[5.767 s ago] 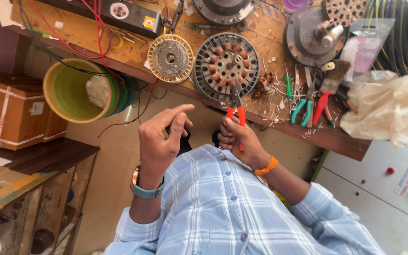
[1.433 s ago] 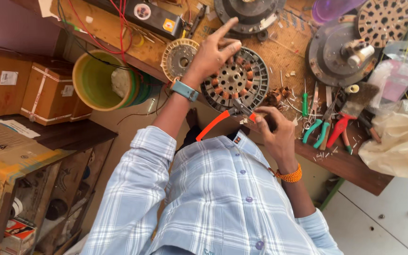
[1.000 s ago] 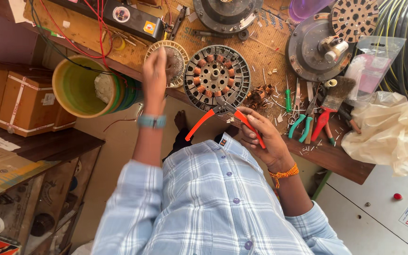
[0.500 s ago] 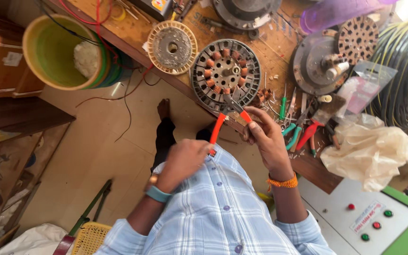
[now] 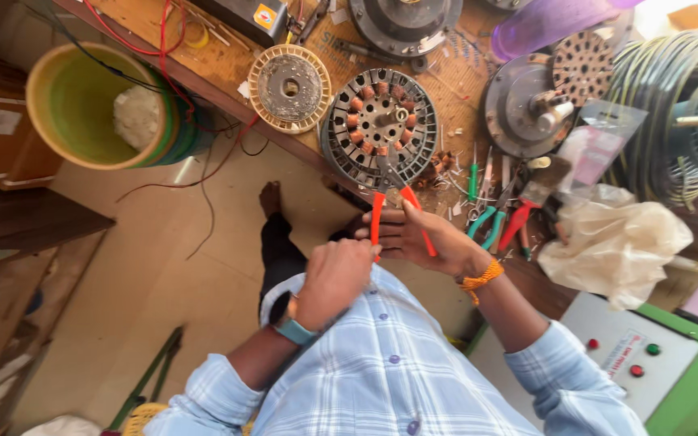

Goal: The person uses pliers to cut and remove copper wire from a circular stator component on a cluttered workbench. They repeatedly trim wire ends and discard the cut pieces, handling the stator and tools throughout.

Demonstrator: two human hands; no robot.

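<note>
My right hand (image 5: 434, 242) grips the orange-handled pliers (image 5: 393, 202), fingers wrapped round both handles, nose pointing at the wound stator (image 5: 379, 125) just beyond my knuckles. My left hand (image 5: 334, 278) is curled in a loose fist beside it, touching one handle's end.

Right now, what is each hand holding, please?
Left hand: closed in a fist, contents cannot be told.
Right hand: holding orange-handled metal pliers.
</note>
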